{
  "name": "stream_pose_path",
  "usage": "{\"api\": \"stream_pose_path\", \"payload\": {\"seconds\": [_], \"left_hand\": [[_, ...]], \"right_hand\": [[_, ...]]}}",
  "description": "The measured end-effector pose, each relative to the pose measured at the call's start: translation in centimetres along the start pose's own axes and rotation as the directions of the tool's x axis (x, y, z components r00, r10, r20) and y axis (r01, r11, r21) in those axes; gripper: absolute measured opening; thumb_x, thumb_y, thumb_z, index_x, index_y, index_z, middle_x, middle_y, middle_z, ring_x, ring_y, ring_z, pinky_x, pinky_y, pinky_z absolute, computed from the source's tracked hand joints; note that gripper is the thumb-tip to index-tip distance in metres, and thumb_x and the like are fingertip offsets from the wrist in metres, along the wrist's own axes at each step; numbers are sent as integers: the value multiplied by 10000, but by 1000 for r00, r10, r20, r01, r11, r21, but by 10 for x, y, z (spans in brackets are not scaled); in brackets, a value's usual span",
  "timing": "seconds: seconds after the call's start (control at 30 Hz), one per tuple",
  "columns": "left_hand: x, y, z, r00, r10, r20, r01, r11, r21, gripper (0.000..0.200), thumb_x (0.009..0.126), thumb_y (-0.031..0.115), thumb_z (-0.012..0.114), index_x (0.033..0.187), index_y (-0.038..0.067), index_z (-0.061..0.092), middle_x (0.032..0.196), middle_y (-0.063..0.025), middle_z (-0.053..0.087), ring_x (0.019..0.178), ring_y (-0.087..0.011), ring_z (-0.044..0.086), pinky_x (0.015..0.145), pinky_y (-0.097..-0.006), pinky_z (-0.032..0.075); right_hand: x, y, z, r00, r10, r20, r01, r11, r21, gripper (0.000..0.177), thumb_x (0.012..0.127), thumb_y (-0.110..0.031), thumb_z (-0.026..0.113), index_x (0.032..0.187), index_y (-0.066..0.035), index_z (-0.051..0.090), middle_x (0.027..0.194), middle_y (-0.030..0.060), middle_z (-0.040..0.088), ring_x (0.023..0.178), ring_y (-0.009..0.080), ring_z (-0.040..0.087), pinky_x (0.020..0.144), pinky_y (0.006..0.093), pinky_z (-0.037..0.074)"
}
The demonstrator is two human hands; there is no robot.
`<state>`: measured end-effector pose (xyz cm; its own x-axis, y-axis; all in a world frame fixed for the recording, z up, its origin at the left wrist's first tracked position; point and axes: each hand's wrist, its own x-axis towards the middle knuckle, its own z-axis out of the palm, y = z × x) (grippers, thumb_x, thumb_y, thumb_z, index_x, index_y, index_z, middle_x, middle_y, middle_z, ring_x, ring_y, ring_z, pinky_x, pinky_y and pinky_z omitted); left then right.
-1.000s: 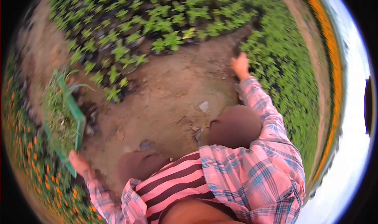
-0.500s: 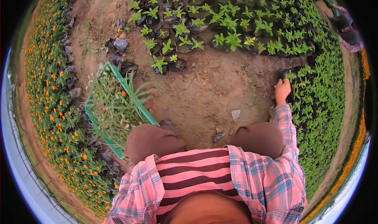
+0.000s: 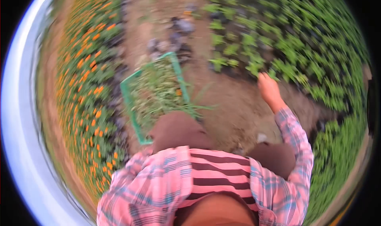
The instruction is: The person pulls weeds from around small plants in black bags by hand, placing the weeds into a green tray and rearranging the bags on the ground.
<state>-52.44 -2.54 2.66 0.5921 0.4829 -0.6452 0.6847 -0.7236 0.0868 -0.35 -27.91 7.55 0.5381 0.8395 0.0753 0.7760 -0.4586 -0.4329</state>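
Observation:
My right hand (image 3: 269, 89) reaches out over the bare soil at the near edge of the bagged green seedlings (image 3: 254, 63). Its fingers look closed beside the leaves; blur and the hand itself hide what they may hold. My left hand is out of view, with only the plaid left sleeve (image 3: 135, 178) showing near my body. By my left knee lies a green-rimmed crate (image 3: 127, 91) full of pulled weeds (image 3: 152, 93), long blades hanging over its right side.
Rows of orange flowers (image 3: 93, 91) run along the left. Dark plastic bags (image 3: 180, 25) lie on the soil beyond the crate. More green plants (image 3: 333, 162) stand close on the right, and a pale scrap (image 3: 262, 137) lies near my right knee.
The view has turned to the right and blurred. My right hand has left the right-hand plant block and is now at the near edge of the seedlings ahead.

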Motion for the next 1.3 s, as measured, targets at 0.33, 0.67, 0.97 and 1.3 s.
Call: {"api": "stream_pose_path", "payload": {"seconds": [0.33, 0.67, 0.97, 1.3], "left_hand": [[20, -3, -106, 999, -12, 48, 42, 736, -676, 296, 790, 305, 651, 990, 89, 631, 975, -120, 631, 923, -242, 602, 799, -366, 484], [139, 17, -196, 902, -56, -427, -303, 623, -722, 126, 870, 162, 630, 920, 47, 638, 785, 28, 576, 697, -51, 478, 608, -215, 406], [211, -165, -260, 510, -822, -254, -361, 64, -930, 234, 850, 180, 567, 934, -39, 581, 738, -101, 600, 728, -226, 590, 542, -341, 506], [274, -192, -261, 776, -535, 333, -397, -826, -400, 425, 960, 69, 358, 1374, 25, 276, 1419, -177, 277, 1227, -421, 371, 920, -583, 447]], "right_hand": [[-51, 22, 7, 964, 226, -138, -201, 963, 178, 299, 823, -55, 561, 1122, -50, 542, 1081, 140, 580, 955, 308, 589, 801, 366, 487], [-211, 39, -24, 662, 749, -18, -719, 642, 266, 251, 802, -123, 584, 1039, -41, 602, 1000, 152, 634, 907, 305, 614, 797, 370, 482], [-183, 64, -95, 812, 581, 54, -582, 802, 137, 241, 793, -3, 537, 1029, 26, 570, 980, 170, 616, 882, 269, 619, 746, 334, 488], [-97, 27, -96, 874, 419, 247, -409, 908, -93, 197, 768, -5, 560, 964, 6, 571, 856, 158, 593, 745, 275, 585, 664, 341, 481]]}}
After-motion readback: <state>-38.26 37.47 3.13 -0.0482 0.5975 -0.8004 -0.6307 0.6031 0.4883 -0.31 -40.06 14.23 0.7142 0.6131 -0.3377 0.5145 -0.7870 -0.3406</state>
